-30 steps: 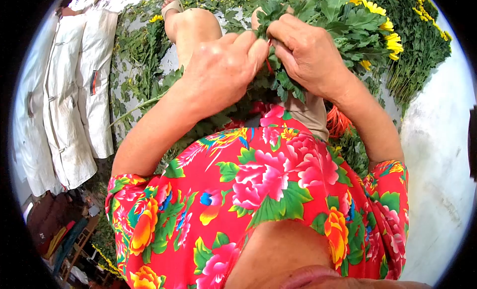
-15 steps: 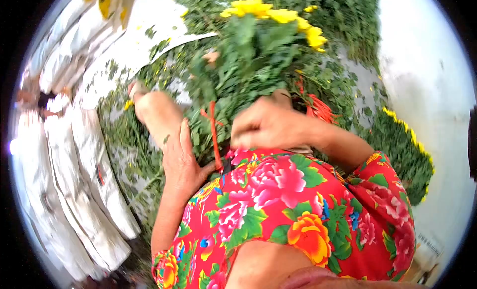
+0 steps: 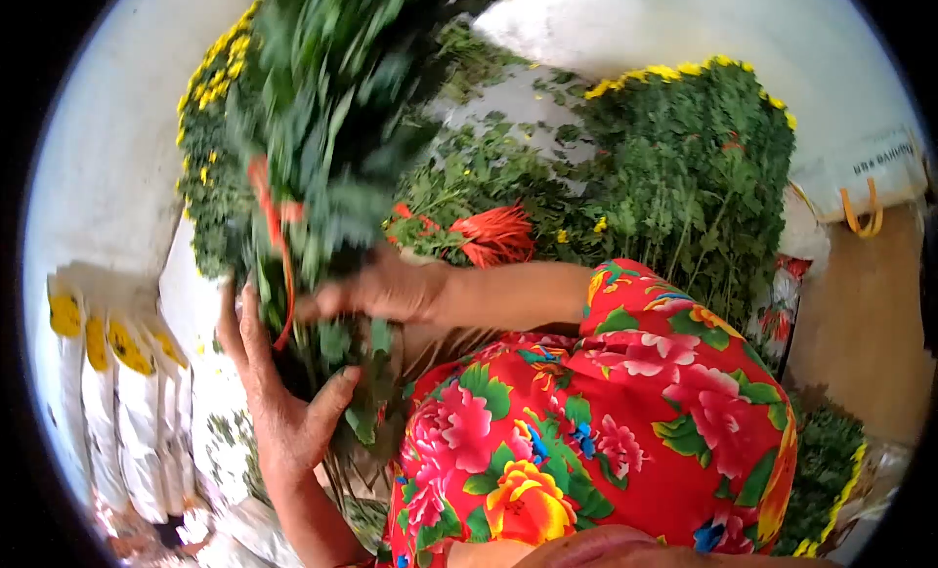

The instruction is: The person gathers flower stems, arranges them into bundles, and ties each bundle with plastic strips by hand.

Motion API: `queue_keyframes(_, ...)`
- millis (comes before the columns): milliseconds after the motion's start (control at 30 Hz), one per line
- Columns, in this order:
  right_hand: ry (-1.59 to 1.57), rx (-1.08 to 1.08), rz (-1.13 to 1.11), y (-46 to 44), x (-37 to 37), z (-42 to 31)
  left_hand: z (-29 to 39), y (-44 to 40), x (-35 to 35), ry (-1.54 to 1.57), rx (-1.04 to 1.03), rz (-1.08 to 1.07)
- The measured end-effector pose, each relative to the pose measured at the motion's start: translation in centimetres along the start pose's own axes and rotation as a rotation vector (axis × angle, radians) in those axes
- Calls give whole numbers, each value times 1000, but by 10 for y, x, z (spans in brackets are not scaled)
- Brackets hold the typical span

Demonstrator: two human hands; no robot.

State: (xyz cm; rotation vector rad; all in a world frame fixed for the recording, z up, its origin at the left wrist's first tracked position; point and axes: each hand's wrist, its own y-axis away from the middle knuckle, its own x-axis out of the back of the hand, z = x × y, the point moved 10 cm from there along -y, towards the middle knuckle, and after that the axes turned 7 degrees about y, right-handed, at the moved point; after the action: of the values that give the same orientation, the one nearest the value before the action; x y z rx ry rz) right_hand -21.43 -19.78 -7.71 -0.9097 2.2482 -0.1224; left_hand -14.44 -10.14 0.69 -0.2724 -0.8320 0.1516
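Note:
A large leafy bunch of chrysanthemums [image 3: 322,109] stands before me at the left, its flower heads beyond the top edge. An orange-red tie strip [image 3: 269,211] is on its stems, one end hanging loose. My left hand [image 3: 283,402] cradles the lower stems, with the thumb on the near side and the fingers on the far left. From the right, my right hand [image 3: 386,290] closes against the stems just above, partly smeared by motion. Leaves hide some of its fingers.
Orange-red tie strips [image 3: 496,234] lie in a pile on loose cut leaves [image 3: 479,168]. Stacked yellow-flowered bunches [image 3: 694,168] stand at the right, others [image 3: 210,99] at the left. White-wrapped bundles [image 3: 142,431] line the far left. A cardboard sheet [image 3: 860,314] and a printed bag [image 3: 884,172] are at right.
My view has swung round to the right. The bunch has risen, taking its yellow heads out of view. My left hand has come from beside the stems to around them.

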Motion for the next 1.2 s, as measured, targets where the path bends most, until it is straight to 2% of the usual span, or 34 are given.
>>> queue_keyframes(33, 4, 70, 78, -2, 14, -57, 15, -8, 0, -86, -118, -25)
queue_keyframes(100, 478, 1, 271, -12, 101, -120, 36, -20, 6, -174, -222, 15)
queue_keyframes(133, 576, 237, 405, -4, 118, -191, 31, -21, 12, -217, -246, 62)
queue_keyframes(167, 738, 290, 528, -5, 156, -234, 23, -22, 16, -185, -214, 64)
queue_keyframes(200, 899, 325, 666, -3, 195, -274, -22, -36, 22, -257, -173, 51)
queue_keyframes(233, 973, 211, 819, 24, 226, -320, -52, -36, 29, -139, -90, 57)
queue_keyframes(267, 1168, 155, 1086, 58, 223, -366, -92, -32, 35, -18, 1, 57)
queue_keyframes(300, 1332, 155, 970, 84, 267, -415, -137, -26, 43, 74, 109, 68)
queue_keyframes(333, 1565, 25, 1051, 133, 301, -465, -185, -16, 52, 165, 220, 77)
queue_keyframes(367, 1882, 10, 1142, 171, 291, -499, -235, 0, 62, 217, 342, 94)
queue_keyframes(400, 1939, -155, 1182, 210, 306, -533, -276, 19, 71, 270, 465, 108)
queue_keyframes(467, 2043, -146, 1347, 283, 316, -571, -322, 53, 74, 314, 783, 56)
queue_keyframes(533, 2081, -327, 1382, 328, 326, -568, -320, 71, 74, 316, 831, 103)
queue_keyframes(567, 2135, -341, 1494, 341, 323, -554, -356, 89, 75, 363, 903, 95)
queue_keyframes(600, 2178, -357, 1610, 355, 319, -541, -363, 98, 75, 380, 925, 103)
queue_keyframes(633, 2124, -527, 1651, 367, 337, -527, -369, 104, 75, 344, 939, 99)
queue_keyframes(667, 2282, -457, 1801, 386, 358, -520, -375, 109, 76, 308, 953, 98)
queue_keyframes(700, 2202, -668, 1787, 395, 379, -500, -377, 112, 78, 304, 953, 103)
queue_keyframes(767, 1821, -1081, 1829, 414, 420, -442, -380, 116, 73, 267, 961, 61)
queue_keyframes(800, 1909, -1055, 1729, 452, 500, -419, -379, 119, 72, 266, 962, 69)
queue_keyframes(833, 1796, -1391, 1627, 462, 528, -376, -375, 121, 68, 244, 944, 11)
queue_keyframes(867, 1705, -1341, 1608, 523, 623, -351, -369, 123, 63, 224, 928, -45)
queue_keyframes(933, 1652, -1695, 1232, 489, 599, -331, -352, 128, 61, 257, 949, -31)
queue_keyframes(1000, 1576, -1562, 1410, 487, 590, -346, -370, 133, 66, 209, 973, -95)
queue_keyframes(1033, 1612, -1549, 1429, 475, 588, -353, -380, 131, 70, 176, 916, -123)
queue_keyframes(1100, 1777, -1590, 1513, 446, 554, -371, -381, 116, 82, -135, 841, -201)
queue_keyframes(1167, 1893, -1593, 1671, 390, 489, -375, -356, 81, 84, -89, 763, -139)
queue_keyframes(1200, 1985, -1564, 1690, 356, 460, -370, -358, 71, 83, -20, 806, -96)
